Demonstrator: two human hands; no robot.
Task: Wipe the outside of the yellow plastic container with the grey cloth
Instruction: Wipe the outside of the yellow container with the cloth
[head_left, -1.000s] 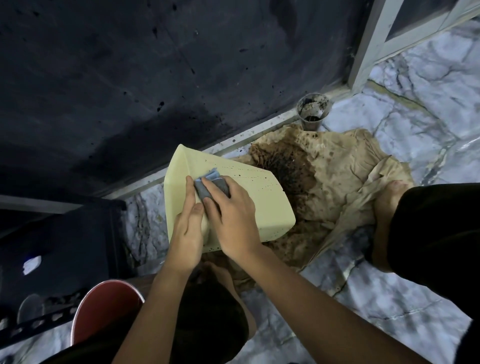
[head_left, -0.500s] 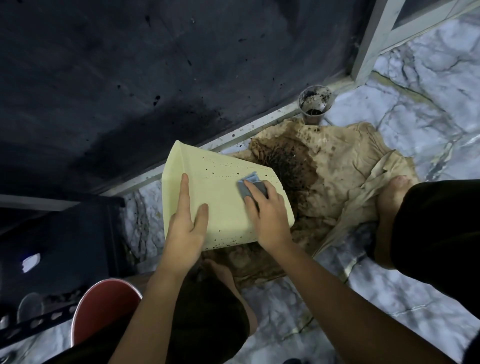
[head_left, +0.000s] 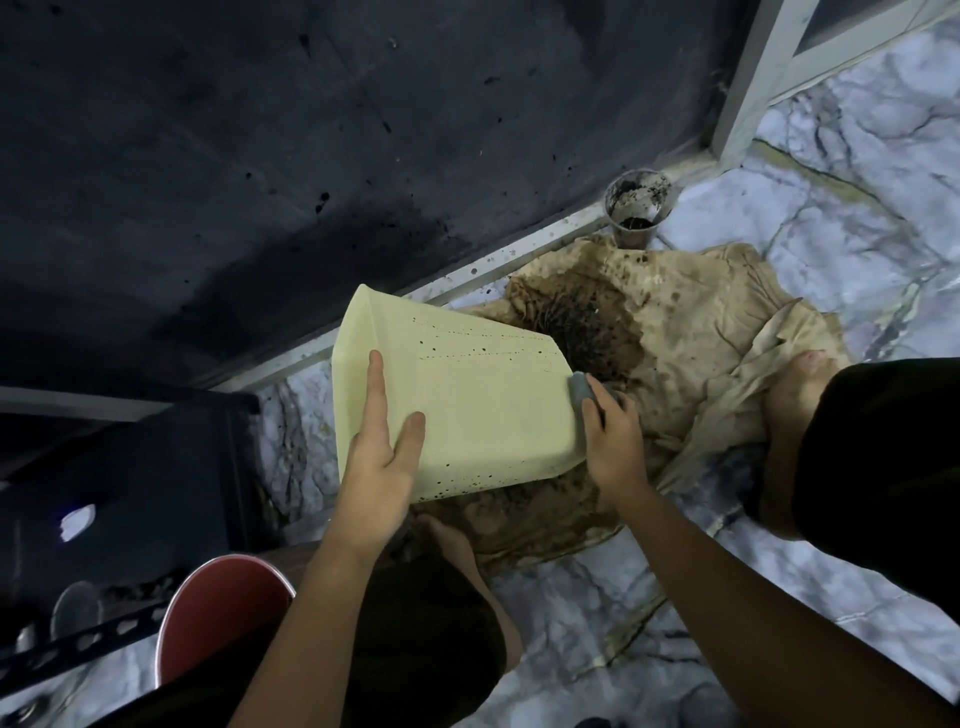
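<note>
Mid-frame, w/ left hand (head_left: 382, 457) flat, fingers straight, steadying tilted yellow container (head_left: 467, 410); right hand (head_left: 613, 441) pinching grey cloth (head_left: 578, 387) at its right edge—best wiping firmly twd remaining specks.

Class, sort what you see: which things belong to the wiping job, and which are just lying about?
In the job:
yellow plastic container
grey cloth
left hand
right hand

Lying about:
stained brown fabric sheet
dirty clear plastic cup
red round stool

Pale yellow container (head_left: 483, 415) with dark speckles, grey cloth (head_left: 581, 388), brown-stained tan sheet (head_left: 691, 332), white grey-veined marble floor (head_left: 852, 218).
</note>
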